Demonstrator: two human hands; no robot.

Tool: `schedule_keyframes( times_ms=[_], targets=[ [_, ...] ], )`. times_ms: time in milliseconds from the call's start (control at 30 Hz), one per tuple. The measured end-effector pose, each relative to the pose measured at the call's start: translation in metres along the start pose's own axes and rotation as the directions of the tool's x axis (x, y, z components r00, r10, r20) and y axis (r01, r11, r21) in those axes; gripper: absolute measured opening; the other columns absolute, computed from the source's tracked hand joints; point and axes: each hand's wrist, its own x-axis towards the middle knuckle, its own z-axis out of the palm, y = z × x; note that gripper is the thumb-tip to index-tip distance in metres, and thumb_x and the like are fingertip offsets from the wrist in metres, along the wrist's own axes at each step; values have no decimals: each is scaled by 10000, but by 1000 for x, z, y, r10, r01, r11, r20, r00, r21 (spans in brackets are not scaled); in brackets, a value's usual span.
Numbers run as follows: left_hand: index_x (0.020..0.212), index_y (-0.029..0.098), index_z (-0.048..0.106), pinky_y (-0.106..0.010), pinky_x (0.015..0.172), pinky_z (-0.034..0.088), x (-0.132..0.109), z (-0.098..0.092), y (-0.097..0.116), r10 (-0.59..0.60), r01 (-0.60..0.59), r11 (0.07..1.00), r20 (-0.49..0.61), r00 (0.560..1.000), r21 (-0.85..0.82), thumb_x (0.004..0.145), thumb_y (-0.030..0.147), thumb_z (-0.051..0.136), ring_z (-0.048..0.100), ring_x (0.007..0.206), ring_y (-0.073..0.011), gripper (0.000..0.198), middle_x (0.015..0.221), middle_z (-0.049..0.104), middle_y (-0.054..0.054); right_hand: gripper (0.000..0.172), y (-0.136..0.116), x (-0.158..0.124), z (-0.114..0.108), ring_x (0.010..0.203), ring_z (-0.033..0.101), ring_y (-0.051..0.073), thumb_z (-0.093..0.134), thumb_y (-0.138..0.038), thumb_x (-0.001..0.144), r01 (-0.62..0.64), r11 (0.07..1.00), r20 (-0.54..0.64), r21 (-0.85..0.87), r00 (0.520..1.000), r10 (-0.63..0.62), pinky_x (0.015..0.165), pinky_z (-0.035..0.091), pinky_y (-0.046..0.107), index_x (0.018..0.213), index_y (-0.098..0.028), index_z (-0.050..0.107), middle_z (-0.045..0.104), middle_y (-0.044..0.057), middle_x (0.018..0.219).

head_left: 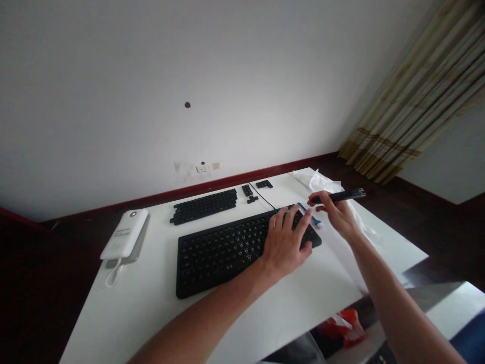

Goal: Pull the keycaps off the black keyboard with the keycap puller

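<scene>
A black keyboard (pixel 220 255) lies on the white table with most of its keycaps off, its switches showing. My left hand (pixel 286 237) rests across its right part, palm down, fingers spread. Just right of the keyboard, my right hand (pixel 337 215) is closed round a black pen-like tool (pixel 346 195); its thick end points right, and its working tip is hidden or too small to make out. Below that hand is a narrow blue-and-white item (pixel 315 221), partly covered. Behind the keyboard lie a block of black keycaps (pixel 206 206) in rows and smaller keycap groups (pixel 264 184).
A white power bank (pixel 126 235) with a looped strap lies at the table's left edge. Crumpled white plastic (pixel 316 179) sits at the back right. A thin black cable (pixel 261 194) runs behind the keyboard. Something red (pixel 350 326) is below the front edge.
</scene>
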Motion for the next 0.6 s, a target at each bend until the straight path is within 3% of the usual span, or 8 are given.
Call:
schedule_keyframes(
  times_ms=[67,133,233,333,433,500,600],
  targets=[
    [1647,244,245,-562,1227,348,4,-2,-3,-64,58,996,-92,994,-67,918,355,695,354,1492,-364,864,1654,347,-145,588,-13,-1,6,766,673,222,500,-772,942,-5,997,22,-78,1000,6,657,540,309,892,-228,717,723,67,822],
    [1644,235,230,-560,1232,347,6,-1,-6,-125,99,981,-156,980,-166,921,387,705,372,1489,-357,878,1628,380,-161,604,-30,-6,18,718,654,214,454,-748,975,-27,985,137,-170,989,51,649,530,312,824,-221,708,722,61,782],
    [1586,239,334,-508,1177,428,7,8,-13,-214,121,909,-198,957,-399,964,324,644,487,1408,-312,700,1516,511,-148,661,-61,-17,39,591,601,210,442,-745,977,-48,926,278,-374,947,162,564,471,319,610,-218,597,632,45,582],
    [1402,223,529,-359,927,561,10,19,-25,-370,167,727,-174,912,-666,1045,306,500,669,1069,-216,367,1233,673,-108,587,-81,-24,48,646,641,222,468,-670,1000,99,904,394,-417,916,82,622,479,324,664,-217,631,687,40,649],
    [1263,205,558,-225,566,458,16,26,-39,-536,220,431,-52,843,-875,1058,454,497,551,596,-104,328,860,654,-6,392,-78,-25,39,849,713,239,518,-564,1011,204,909,463,-364,886,-14,778,526,328,944,-251,744,785,25,899],
    [1206,200,547,-202,486,361,21,27,-46,-615,181,264,-21,788,-947,1021,540,548,446,512,-72,386,796,586,32,307,-64,-24,30,893,725,249,658,-533,924,205,879,416,-430,909,-8,774,541,329,1052,-271,755,797,24,980],
    [1083,196,559,-192,485,325,24,27,-50,-711,128,163,-27,702,-978,964,640,594,402,529,-72,461,733,477,55,251,-43,-24,24,943,737,265,732,-458,852,269,811,487,-519,873,21,795,550,344,1025,-281,776,804,31,1019]
  ],
)
